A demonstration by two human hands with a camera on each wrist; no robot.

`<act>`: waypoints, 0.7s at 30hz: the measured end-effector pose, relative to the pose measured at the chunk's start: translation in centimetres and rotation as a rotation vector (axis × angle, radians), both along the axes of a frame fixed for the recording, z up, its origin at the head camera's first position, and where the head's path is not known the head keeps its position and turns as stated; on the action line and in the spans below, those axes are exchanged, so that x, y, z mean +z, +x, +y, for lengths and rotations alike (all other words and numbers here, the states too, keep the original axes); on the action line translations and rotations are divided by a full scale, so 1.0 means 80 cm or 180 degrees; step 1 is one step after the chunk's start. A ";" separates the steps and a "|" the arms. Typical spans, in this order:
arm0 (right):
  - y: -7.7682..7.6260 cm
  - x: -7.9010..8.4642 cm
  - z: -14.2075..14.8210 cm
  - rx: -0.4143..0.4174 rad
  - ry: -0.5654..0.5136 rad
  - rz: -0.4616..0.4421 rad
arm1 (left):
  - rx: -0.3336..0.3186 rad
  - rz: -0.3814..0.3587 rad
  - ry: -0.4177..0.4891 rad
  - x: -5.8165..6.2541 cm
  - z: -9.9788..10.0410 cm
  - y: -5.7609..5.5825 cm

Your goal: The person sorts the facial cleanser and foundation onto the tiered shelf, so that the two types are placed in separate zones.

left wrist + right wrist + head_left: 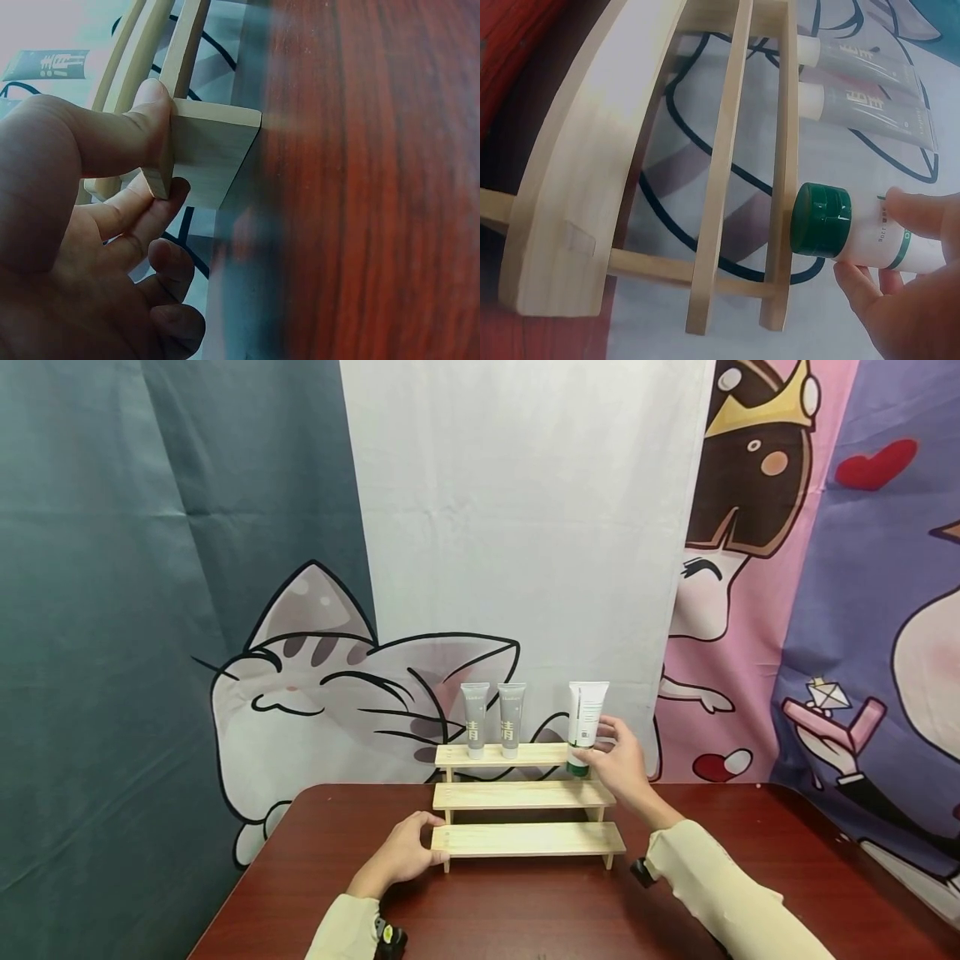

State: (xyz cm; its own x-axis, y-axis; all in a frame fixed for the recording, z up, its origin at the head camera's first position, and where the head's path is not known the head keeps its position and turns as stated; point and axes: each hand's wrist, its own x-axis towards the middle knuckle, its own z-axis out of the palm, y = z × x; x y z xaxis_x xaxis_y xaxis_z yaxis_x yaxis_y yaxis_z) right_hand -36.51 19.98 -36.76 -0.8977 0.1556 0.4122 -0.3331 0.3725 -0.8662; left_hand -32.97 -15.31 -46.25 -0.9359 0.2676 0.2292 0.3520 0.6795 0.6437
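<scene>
A three-tier wooden display rack (525,838) stands on the table. My left hand (406,850) grips the left end of its lowest shelf, the thumb on top and fingers underneath in the left wrist view. My right hand (621,758) holds a white squeeze tube (587,714) between thumb and fingers. The tube is upright, its green cap (821,219) pointing down, right at the right end of the top shelf. Two grey squeeze tubes (476,720) with pale caps stand side by side on the left half of that shelf.
The dark red wooden table (540,914) carries the rack near its back edge. Right behind it hangs a curtain (525,527) printed with cartoon figures. The middle shelf (522,794) lies between the two hands' heights.
</scene>
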 end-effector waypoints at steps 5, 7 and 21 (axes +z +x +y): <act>-0.001 0.002 -0.005 0.0092 -0.0079 0.0000 | -0.0017 0.0047 0.0012 0.002 0.000 0.002; -0.001 0.003 -0.006 0.0079 -0.0057 -0.0009 | -0.0020 0.0047 0.0016 0.003 0.001 0.003; -0.008 0.005 -0.016 0.0073 -0.0067 0.0011 | -0.0010 0.0036 0.0009 0.003 0.001 0.004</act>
State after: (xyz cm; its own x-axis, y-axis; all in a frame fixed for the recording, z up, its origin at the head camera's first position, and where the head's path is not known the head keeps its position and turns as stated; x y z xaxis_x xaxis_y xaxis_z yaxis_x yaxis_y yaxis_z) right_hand -37.18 18.67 -36.33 -0.8997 0.1437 0.4122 -0.3445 0.3465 -0.8725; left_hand -32.63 -15.22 -45.99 -0.9324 0.2698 0.2406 0.3613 0.6766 0.6416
